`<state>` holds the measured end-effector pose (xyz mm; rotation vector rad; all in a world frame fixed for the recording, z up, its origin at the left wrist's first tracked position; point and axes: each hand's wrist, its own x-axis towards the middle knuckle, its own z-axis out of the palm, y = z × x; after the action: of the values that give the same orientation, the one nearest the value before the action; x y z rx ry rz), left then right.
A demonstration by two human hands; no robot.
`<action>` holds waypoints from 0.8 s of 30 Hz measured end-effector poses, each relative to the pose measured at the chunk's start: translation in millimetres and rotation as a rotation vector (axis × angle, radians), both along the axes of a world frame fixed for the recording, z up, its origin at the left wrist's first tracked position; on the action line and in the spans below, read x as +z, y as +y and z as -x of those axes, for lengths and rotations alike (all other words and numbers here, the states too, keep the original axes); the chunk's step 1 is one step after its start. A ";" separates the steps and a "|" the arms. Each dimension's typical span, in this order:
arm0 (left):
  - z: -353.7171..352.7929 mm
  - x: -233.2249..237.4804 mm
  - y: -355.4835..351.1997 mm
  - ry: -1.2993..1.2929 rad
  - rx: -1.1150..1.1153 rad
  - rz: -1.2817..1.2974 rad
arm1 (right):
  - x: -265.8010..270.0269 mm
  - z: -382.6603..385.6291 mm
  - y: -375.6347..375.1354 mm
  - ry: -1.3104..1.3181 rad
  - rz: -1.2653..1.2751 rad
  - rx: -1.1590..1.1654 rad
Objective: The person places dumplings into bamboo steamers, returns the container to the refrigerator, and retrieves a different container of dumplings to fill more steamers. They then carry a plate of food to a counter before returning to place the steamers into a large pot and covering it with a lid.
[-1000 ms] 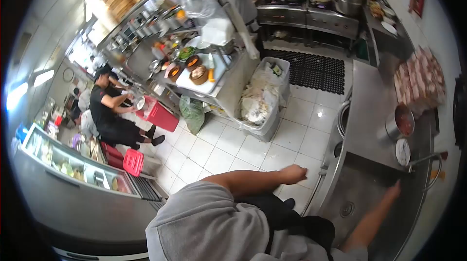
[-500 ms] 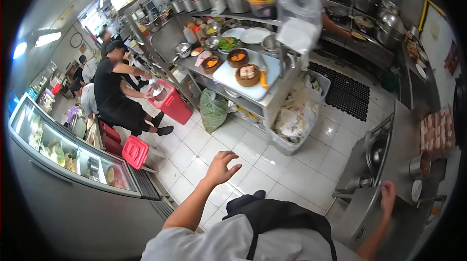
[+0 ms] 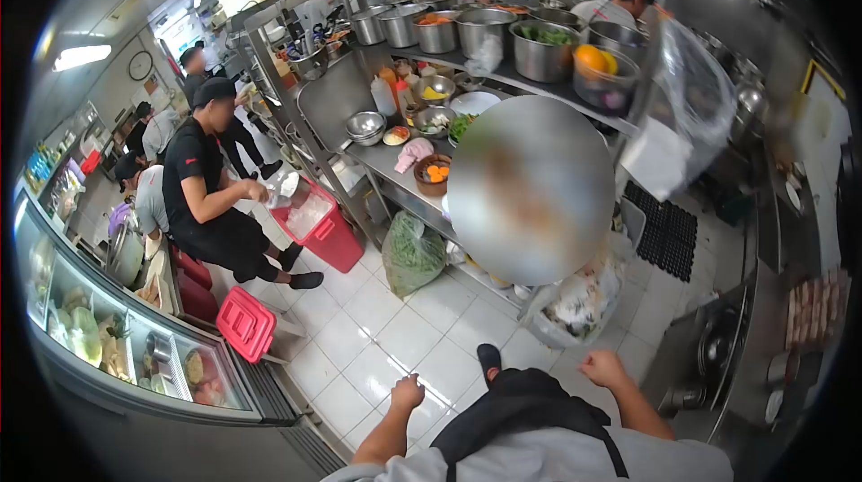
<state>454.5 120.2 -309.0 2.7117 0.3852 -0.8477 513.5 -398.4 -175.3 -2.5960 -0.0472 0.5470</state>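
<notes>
My left hand (image 3: 409, 392) hangs low over the white tiled floor (image 3: 359, 374), its fingers curled in and nothing showing in them. On the other side of my dark apron (image 3: 512, 406), my right hand (image 3: 603, 369) is also curled closed, with no object visible in it. Neither hand touches anything. Nearest to my right hand is a bin lined with a clear bag of waste (image 3: 575, 307). Ahead stands a steel counter (image 3: 382, 156) with a wooden steamer of orange pieces (image 3: 433, 175), a pink cloth (image 3: 414, 155) and metal bowls (image 3: 365, 127). A round blur hides much of the worktop.
A person in black (image 3: 202, 177) scoops at a red ice bin (image 3: 328, 231); its lid (image 3: 246, 324) leans nearby. A bag of greens (image 3: 413, 253) sits on the floor. A glass-topped fridge (image 3: 135, 347) lines the left. Steel pots (image 3: 543, 49) fill the shelf.
The view has moved nearer the counter. My left hand has dropped and curled in from spread fingers. My right hand has moved inward, away from the right-hand steel table.
</notes>
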 end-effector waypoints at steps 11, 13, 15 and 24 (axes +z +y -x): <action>-56.4 -7.4 -10.4 -0.441 1.106 0.217 | 81.1 -282.8 174.8 0.245 -0.404 0.642; 18.1 -5.1 3.7 -0.503 1.746 -0.041 | 40.9 -345.7 181.4 0.367 -0.318 0.899; 131.8 97.5 11.2 -0.932 2.116 -0.566 | 4.9 -410.4 186.3 0.605 -0.293 0.971; 582.4 599.1 -29.8 -0.860 1.843 -1.880 | 183.2 -347.9 417.6 -0.228 -0.147 1.577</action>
<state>-127.8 90.4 290.1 -0.6857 -2.0312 -1.0535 861.4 19.3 7.9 -1.9455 -2.1473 0.6319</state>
